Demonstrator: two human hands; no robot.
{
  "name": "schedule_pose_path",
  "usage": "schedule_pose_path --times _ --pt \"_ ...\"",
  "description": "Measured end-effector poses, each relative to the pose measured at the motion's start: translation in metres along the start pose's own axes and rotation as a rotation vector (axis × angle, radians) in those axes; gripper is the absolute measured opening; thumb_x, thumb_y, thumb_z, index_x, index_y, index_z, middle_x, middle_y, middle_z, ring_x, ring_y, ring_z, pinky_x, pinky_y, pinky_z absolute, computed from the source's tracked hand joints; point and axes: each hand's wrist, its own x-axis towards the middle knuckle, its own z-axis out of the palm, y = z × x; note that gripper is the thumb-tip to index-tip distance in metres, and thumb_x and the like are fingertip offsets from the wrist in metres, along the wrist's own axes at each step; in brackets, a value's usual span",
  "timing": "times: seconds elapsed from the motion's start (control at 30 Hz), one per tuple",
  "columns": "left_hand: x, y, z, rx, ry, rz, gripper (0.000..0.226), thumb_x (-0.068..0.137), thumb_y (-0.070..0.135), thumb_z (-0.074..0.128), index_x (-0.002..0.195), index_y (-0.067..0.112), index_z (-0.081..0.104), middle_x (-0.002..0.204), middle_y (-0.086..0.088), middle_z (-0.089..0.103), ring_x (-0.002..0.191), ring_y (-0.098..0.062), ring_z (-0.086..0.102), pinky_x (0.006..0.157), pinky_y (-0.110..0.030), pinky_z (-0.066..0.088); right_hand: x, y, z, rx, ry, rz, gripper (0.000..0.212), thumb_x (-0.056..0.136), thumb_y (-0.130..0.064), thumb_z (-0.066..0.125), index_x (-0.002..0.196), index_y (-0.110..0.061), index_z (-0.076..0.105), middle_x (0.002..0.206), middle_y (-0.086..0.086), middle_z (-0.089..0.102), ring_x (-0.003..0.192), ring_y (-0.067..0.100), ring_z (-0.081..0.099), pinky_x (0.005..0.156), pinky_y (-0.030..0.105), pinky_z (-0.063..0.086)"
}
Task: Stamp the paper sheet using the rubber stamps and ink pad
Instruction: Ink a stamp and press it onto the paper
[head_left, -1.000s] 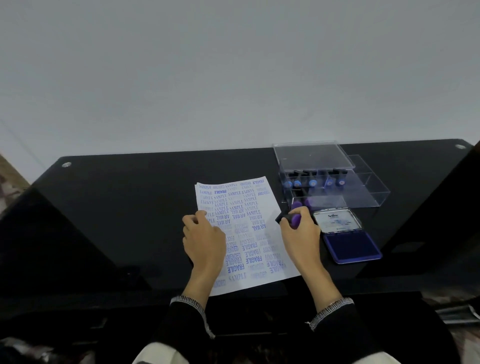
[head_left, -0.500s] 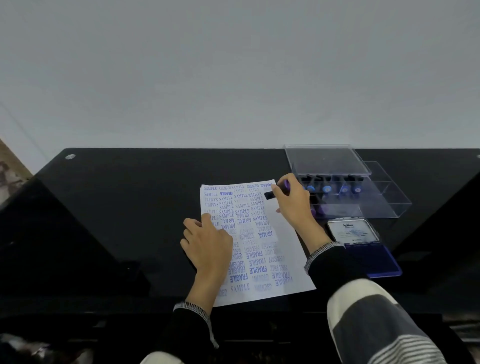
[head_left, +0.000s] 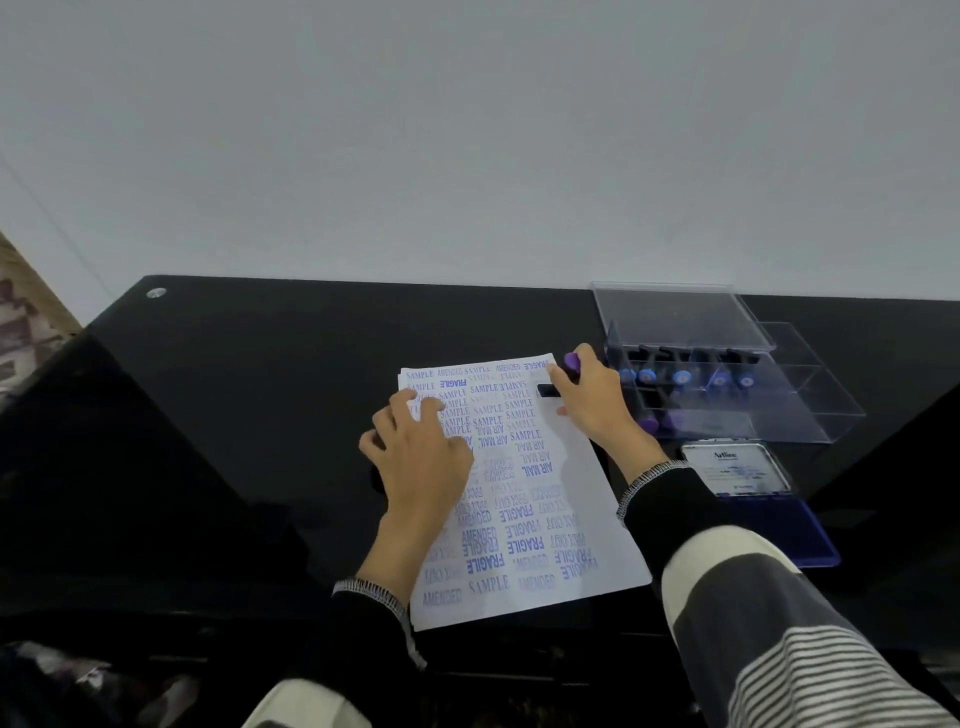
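Background: plain pale wall behind a glossy black bench (head_left: 218, 415), with a strip of patterned floor at the far left edge.
Paper sheet: your paper sheet (head_left: 576, 499) lies flat near the middle of the bench, slightly turned, and crowded with blue prints reading SAMPLE, FRAGILE, AIR MAIL, AMENDED and FAX OUT. A bare white strip runs down its right side.
Left hand: your left hand (head_left: 421, 457) rests on the sheet's left part, palm down, fingers (head_left: 410, 410) spread and fairly straight, holding nothing, pressing the paper to the bench.
Right hand: your right hand (head_left: 589, 402) is at the sheet's upper right corner, fingers curled round a rubber stamp (head_left: 563, 371).
Rubber stamp: its purple handle top shows above your knuckles and its dark base pokes out to the left over the paper. You cannot tell whether the base touches the sheet.
Stamp box: a clear plastic box (head_left: 810, 410) sits just right of your right hand, its lid (head_left: 675, 317) tipped up at the back. A row of spare stamps (head_left: 680, 376) stands inside with dark bases and blue ends, and two purple handles lie lower in the box.
Ink pad: the open ink pad (head_left: 810, 535) sits on the bench in front of the box, right of the sheet, its labelled lid (head_left: 735, 467) folded back. Your right sleeve covers part of the blue pad.
Sleeves: black cuffs with speckled edging, and the right sleeve (head_left: 779, 634) has cream and grey stripes.
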Motion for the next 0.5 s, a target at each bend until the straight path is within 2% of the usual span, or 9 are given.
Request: schedule_pose_path --times 0.13,0.23,0.3,0.33,0.5 --pt "0.011 -0.011 0.007 -0.056 -0.021 0.074 0.041 0.089 0.04 0.055 0.127 0.025 0.057 0.146 0.003 0.039 0.135 -0.022 0.026 0.112 -0.053 0.014 0.004 0.003 0.001 -0.059 -0.035 -0.038 0.018 0.096 -0.025 0.054 0.092 -0.012 0.041 0.079 0.001 0.049 0.07 0.016 0.049 0.074 0.051 0.056" --pt "0.011 -0.019 0.013 -0.048 -0.028 0.081 0.042 0.09 0.046 0.052 0.127 0.029 0.056 0.143 0.008 0.041 0.135 -0.019 0.027 0.113 -0.052 0.013 0.004 0.005 0.003 -0.137 -0.051 -0.074 0.018 0.096 -0.026 0.054 0.094 -0.013 0.042 0.078 -0.001 0.049 0.068 0.015 0.05 0.067 0.037 0.056" --pt "0.011 -0.02 0.013 -0.055 -0.024 0.084 0.041 0.089 0.047 0.052 0.127 0.03 0.055 0.141 0.009 0.043 0.133 -0.018 0.027 0.113 -0.052 0.013 0.004 0.005 0.005 -0.191 -0.047 -0.1 0.017 0.096 -0.027 0.054 0.095 -0.015 0.041 0.078 -0.001 0.049 0.064 0.011 0.048 0.056 0.021 0.043" --pt "0.011 -0.019 0.014 -0.058 -0.023 0.084 0.041 0.089 0.047 0.052 0.126 0.03 0.055 0.14 0.009 0.043 0.133 -0.018 0.028 0.113 -0.052 0.013 0.004 0.006 0.006 -0.206 -0.039 -0.107 0.018 0.096 -0.027 0.054 0.094 -0.015 0.041 0.077 -0.002 0.048 0.062 0.008 0.046 0.053 0.018 0.036" --pt "0.01 -0.019 0.015 -0.061 -0.012 0.082 0.04 0.088 0.047 0.052 0.125 0.031 0.055 0.138 0.01 0.044 0.131 -0.017 0.029 0.112 -0.051 0.014 0.004 0.008 0.009 -0.228 -0.006 -0.107 0.02 0.095 -0.028 0.055 0.09 -0.014 0.041 0.073 -0.002 0.047 0.059 0.007 0.044 0.05 0.018 0.031"
